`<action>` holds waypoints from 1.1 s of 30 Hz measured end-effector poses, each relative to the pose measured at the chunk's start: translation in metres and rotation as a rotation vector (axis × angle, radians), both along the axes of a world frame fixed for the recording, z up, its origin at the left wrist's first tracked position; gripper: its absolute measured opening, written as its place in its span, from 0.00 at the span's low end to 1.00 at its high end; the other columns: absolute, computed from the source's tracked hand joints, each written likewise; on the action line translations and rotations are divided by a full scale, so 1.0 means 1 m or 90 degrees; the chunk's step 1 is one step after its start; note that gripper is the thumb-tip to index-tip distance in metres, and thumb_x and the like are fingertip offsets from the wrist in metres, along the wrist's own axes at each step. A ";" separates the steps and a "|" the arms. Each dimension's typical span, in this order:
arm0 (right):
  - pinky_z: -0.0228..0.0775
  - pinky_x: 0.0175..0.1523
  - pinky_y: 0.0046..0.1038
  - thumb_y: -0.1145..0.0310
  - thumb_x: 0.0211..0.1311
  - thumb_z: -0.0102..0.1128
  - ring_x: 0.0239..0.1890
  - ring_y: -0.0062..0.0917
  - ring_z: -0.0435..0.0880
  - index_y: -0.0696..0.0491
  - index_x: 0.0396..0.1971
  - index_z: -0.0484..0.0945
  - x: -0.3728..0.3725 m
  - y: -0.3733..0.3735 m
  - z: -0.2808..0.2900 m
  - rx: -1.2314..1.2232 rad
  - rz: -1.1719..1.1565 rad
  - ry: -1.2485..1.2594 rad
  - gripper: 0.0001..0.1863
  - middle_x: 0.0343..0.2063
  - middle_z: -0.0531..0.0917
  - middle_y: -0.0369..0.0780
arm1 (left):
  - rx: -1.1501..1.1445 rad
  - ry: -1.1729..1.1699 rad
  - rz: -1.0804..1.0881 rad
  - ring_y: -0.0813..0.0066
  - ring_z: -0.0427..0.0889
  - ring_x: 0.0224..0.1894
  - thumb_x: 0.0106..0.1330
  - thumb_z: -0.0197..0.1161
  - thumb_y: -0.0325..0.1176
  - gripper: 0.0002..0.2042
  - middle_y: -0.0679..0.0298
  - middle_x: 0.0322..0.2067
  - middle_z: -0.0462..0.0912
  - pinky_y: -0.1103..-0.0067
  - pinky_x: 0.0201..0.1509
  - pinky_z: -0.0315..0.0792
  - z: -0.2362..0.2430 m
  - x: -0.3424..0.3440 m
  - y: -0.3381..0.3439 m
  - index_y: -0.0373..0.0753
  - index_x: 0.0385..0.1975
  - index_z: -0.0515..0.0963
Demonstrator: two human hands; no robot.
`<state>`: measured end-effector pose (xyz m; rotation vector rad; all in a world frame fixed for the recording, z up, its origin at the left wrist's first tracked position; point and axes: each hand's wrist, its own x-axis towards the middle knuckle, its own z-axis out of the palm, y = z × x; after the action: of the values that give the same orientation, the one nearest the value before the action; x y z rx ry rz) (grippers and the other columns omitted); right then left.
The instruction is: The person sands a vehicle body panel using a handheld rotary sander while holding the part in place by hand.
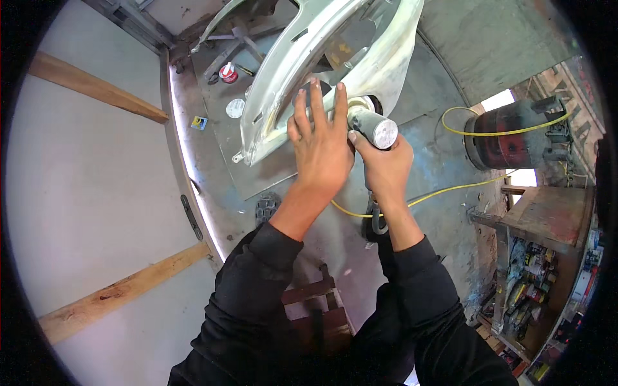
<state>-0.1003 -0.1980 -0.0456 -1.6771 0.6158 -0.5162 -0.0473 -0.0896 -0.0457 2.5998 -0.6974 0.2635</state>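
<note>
My right hand (391, 168) is wrapped around a pistol-grip air tool (371, 125) with a dusty grey, cylinder-shaped body and a pale round end. The tool's front is up against a large curved panel (386, 67), whitish and patchy like bare filler or primer. A yellow hose (444, 192) runs near the tool's lower end, below my right hand. My left hand (320, 145) is open, palm down, its fingers stretched out over the panel beside the tool. Whether the left palm presses on the panel is hidden.
A small red can (228, 73), a white disc (235, 108) and a blue-yellow packet (199, 123) lie on the floor at left. A dark compressor tank (512, 135) stands at right, above a wooden shelf (547, 209) holding tools. White boards with wooden battens (122, 293) line the left.
</note>
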 end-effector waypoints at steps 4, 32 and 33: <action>0.79 0.47 0.29 0.65 0.52 0.80 0.40 0.23 0.90 0.62 0.41 0.87 0.001 -0.001 -0.001 0.002 -0.002 0.027 0.20 0.36 0.92 0.44 | -0.017 0.000 0.002 0.36 0.47 0.77 0.54 0.74 0.29 0.47 0.42 0.77 0.47 0.45 0.74 0.50 0.000 -0.003 0.006 0.36 0.77 0.56; 0.77 0.45 0.28 0.65 0.53 0.79 0.37 0.23 0.89 0.63 0.39 0.88 0.005 -0.006 0.009 -0.011 -0.034 0.027 0.19 0.34 0.91 0.42 | 0.142 -0.023 0.007 0.36 0.48 0.76 0.54 0.78 0.40 0.51 0.40 0.79 0.41 0.47 0.71 0.54 0.004 -0.035 0.094 0.36 0.77 0.57; 0.77 0.45 0.28 0.65 0.53 0.79 0.36 0.23 0.89 0.63 0.39 0.88 0.006 -0.005 0.009 -0.018 -0.038 0.046 0.19 0.33 0.91 0.41 | 0.145 -0.025 0.009 0.36 0.48 0.76 0.54 0.78 0.40 0.51 0.40 0.79 0.41 0.47 0.71 0.54 0.004 -0.035 0.098 0.36 0.77 0.57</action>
<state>-0.0943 -0.2033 -0.0369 -1.7140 0.7159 -0.5101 -0.0821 0.0085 -0.0412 2.8228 -0.7621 0.2530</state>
